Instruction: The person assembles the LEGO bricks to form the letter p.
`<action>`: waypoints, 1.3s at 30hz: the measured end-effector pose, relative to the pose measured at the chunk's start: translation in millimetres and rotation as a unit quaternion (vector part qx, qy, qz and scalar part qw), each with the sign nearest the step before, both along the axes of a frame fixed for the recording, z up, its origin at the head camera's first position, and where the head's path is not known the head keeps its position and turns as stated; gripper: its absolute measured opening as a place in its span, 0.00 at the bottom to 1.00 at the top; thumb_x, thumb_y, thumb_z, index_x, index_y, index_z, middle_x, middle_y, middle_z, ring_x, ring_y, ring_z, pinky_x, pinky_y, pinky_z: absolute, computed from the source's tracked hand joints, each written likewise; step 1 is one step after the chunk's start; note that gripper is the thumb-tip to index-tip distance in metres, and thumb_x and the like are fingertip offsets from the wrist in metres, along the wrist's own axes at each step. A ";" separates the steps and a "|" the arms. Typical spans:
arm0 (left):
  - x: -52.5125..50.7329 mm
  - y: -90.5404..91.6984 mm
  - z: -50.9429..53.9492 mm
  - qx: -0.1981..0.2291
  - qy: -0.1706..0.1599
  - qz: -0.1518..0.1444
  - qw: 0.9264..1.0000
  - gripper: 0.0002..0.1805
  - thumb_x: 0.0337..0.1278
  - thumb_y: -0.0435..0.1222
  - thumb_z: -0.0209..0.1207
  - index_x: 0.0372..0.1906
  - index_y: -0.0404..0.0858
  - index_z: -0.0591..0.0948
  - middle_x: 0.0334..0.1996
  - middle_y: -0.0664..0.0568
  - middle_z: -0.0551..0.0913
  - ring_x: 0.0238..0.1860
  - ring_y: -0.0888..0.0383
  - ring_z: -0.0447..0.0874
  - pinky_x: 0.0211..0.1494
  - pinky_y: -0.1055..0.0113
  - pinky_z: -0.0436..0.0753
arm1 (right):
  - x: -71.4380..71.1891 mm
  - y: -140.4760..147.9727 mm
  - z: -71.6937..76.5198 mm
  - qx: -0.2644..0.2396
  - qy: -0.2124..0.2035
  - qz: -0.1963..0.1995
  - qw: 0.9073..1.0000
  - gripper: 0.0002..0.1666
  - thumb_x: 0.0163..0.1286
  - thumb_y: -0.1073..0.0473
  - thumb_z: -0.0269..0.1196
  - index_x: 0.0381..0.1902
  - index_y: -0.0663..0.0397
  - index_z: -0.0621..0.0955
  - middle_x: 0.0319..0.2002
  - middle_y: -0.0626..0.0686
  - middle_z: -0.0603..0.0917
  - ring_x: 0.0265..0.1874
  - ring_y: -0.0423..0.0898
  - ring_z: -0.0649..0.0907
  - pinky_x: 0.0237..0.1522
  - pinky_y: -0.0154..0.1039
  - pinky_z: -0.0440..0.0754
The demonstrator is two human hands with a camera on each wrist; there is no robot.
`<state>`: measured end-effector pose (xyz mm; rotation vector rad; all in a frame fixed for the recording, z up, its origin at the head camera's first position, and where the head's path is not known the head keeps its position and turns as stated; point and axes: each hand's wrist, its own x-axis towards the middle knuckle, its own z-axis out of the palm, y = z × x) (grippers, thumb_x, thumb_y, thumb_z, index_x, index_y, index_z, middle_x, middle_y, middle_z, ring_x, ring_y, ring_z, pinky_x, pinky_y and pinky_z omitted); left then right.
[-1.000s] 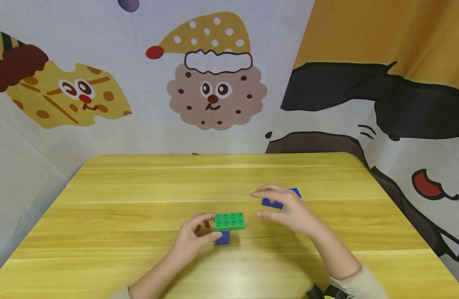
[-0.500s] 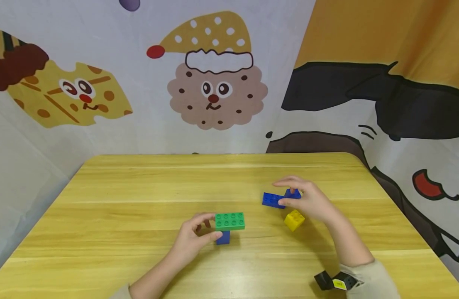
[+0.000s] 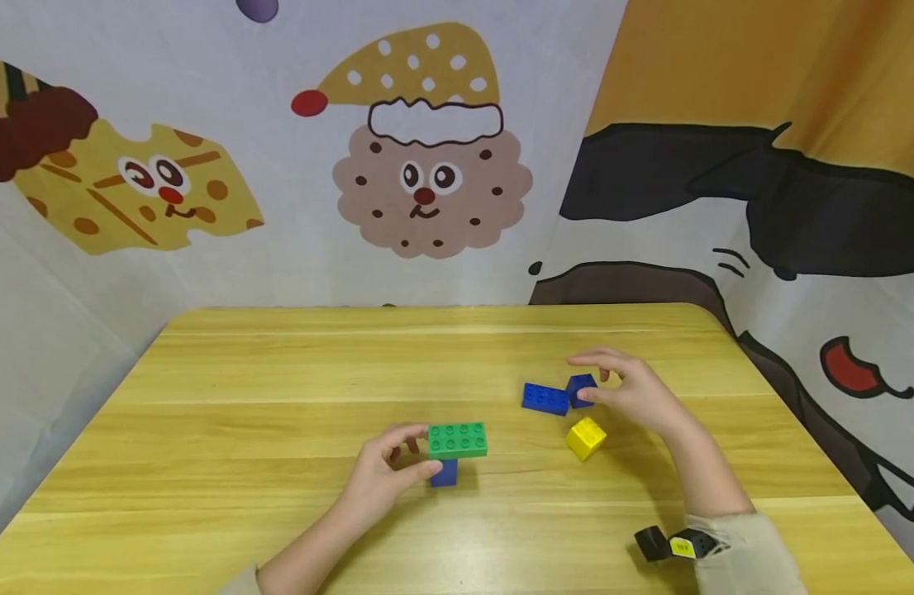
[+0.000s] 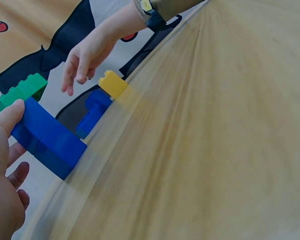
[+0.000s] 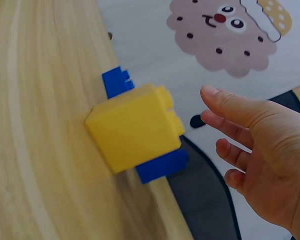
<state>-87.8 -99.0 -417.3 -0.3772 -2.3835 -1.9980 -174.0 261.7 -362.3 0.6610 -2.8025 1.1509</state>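
Observation:
My left hand (image 3: 378, 471) pinches a small tower between thumb and fingers. A green eight-stud toy brick (image 3: 458, 442) tops it, jutting to the right over stacked blue bricks (image 4: 50, 139), whose foot stands on the tabletop. My right hand (image 3: 639, 398) hovers beside and above a small blue brick (image 3: 580, 390), thumb and fingers apart with nothing between them. The right wrist view shows a gap from this hand to the bricks. Left of the small blue brick lies a long blue brick (image 3: 545, 399). A yellow brick (image 3: 586, 439) sits nearer the front.
The wooden table (image 3: 278, 388) reaches back to a wall cloth (image 3: 293, 273) printed with cartoon figures. A black device (image 3: 673, 544) is at the right sleeve (image 3: 747, 554), above the table's right front.
My right hand has moved right and away from the tower, uncovering the yellow brick and the long blue brick. The left hand and its tower have stayed put.

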 end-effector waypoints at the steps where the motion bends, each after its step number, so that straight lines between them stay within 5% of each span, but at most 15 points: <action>1: -0.1 0.0 0.0 0.000 0.000 0.000 1.000 0.21 0.45 0.32 0.71 0.49 0.40 0.83 0.41 0.54 0.80 0.41 0.52 0.71 0.43 0.65 0.70 | -1.2 1.7 -2.2 0.003 0.001 -0.003 1.000 0.25 0.61 0.62 0.69 0.57 0.53 0.79 0.55 0.53 0.77 0.36 0.50 0.70 0.30 0.40 0.67; 27: -1.2 -1.0 -0.6 0.001 -0.002 0.000 1.000 0.21 0.45 0.32 0.71 0.49 0.41 0.83 0.42 0.54 0.80 0.42 0.52 0.72 0.45 0.63 0.69 | -15.9 26.3 -39.0 -0.005 -0.031 -0.032 0.999 0.27 0.61 0.59 0.69 0.59 0.56 0.78 0.54 0.57 0.76 0.36 0.50 0.71 0.27 0.36 0.70; 39: -2.2 -2.1 -1.1 -0.003 0.000 -0.001 1.000 0.21 0.45 0.33 0.71 0.50 0.40 0.83 0.42 0.54 0.80 0.42 0.52 0.72 0.45 0.64 0.70 | -19.0 27.4 -47.3 -0.029 -0.044 -0.037 0.998 0.27 0.61 0.58 0.69 0.58 0.57 0.79 0.42 0.54 0.80 0.34 0.50 0.73 0.26 0.36 0.70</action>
